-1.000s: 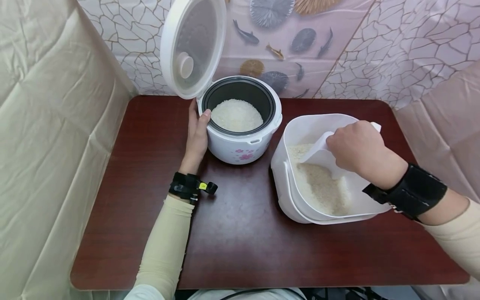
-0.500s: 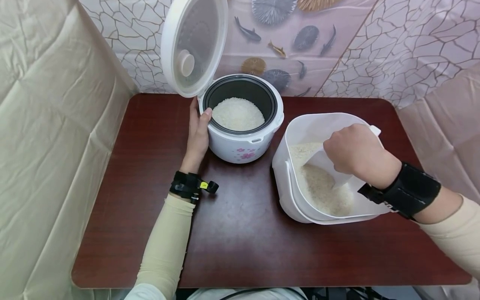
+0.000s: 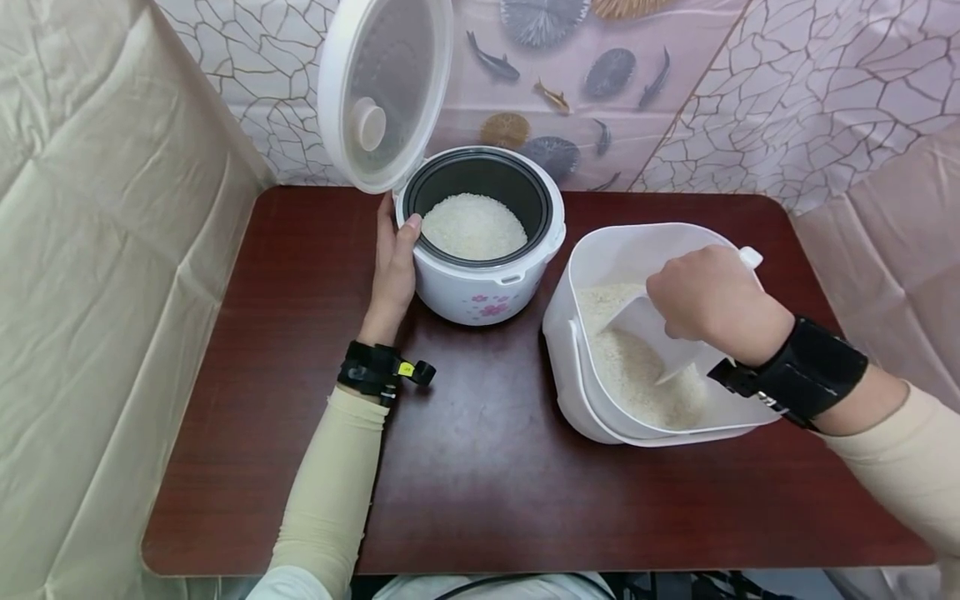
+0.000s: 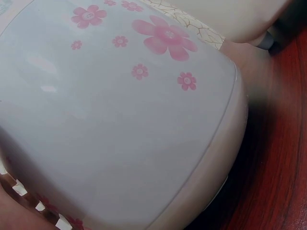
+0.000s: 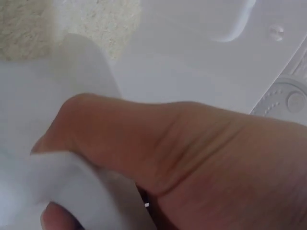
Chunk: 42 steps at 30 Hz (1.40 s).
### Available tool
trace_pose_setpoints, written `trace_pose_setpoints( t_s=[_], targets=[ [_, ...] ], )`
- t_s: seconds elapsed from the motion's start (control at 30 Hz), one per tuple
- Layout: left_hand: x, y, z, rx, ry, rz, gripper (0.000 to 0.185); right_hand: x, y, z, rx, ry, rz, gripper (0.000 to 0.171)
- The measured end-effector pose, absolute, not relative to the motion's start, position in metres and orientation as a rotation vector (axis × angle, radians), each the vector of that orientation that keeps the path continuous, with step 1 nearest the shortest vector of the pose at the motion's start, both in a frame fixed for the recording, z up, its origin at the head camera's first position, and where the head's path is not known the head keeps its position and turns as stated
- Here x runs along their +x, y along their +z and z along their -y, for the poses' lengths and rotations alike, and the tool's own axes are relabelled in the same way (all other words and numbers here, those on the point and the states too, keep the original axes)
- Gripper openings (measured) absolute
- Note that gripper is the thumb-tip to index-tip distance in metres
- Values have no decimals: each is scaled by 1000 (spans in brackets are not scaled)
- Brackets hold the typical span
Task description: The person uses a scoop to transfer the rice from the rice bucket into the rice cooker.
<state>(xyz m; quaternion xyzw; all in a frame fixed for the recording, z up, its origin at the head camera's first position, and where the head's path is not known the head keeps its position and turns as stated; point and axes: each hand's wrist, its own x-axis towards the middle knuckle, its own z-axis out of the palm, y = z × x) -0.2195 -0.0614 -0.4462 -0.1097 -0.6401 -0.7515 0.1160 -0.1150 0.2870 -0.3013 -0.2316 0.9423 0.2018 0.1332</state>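
Note:
The white rice cooker (image 3: 480,296) with pink flowers stands at the back middle, lid (image 3: 382,92) raised. White rice (image 3: 474,227) is heaped in its dark inner pot. My left hand (image 3: 393,271) holds the cooker's left side, thumb at the rim. In the left wrist view the cooker's flowered wall (image 4: 129,115) fills most of the frame. My right hand (image 3: 716,292) grips a white scoop (image 3: 641,321) inside a white rice bin (image 3: 566,358). The scoop's mouth is at the rice (image 3: 622,367) there. From the right wrist, the thumb (image 5: 115,129) presses along the scoop's handle, which is partly hidden.
Both containers stand on a dark red-brown table (image 3: 465,467). The bin's carrying handle (image 3: 581,375) hangs down its left side. Behind the table is a patterned cloth (image 3: 600,108), and a cream curtain (image 3: 97,292) hangs at the left.
My right wrist has shifted a little to the left, and the scoop has tilted in the bin with its edge at the rice. My left hand and the cooker have stayed in place.

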Motion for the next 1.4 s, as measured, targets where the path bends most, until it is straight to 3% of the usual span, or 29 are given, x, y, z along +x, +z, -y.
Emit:
trace_pose_setpoints(
  t_s=[0.4,0.77,1.4],
  targets=[
    [-221,-448,61,-314,-2207,1869,88,-129,-309,-295,-572,529,-2661,14],
    [-221,-448,60,-295,-2192,1886,88,-139,-321,-311,-596,382,-2639,17],
    [-219,-446,60,-331,-2224,1839,90,-152,-335,-306,-599,16,-2343,43]
  ],
)
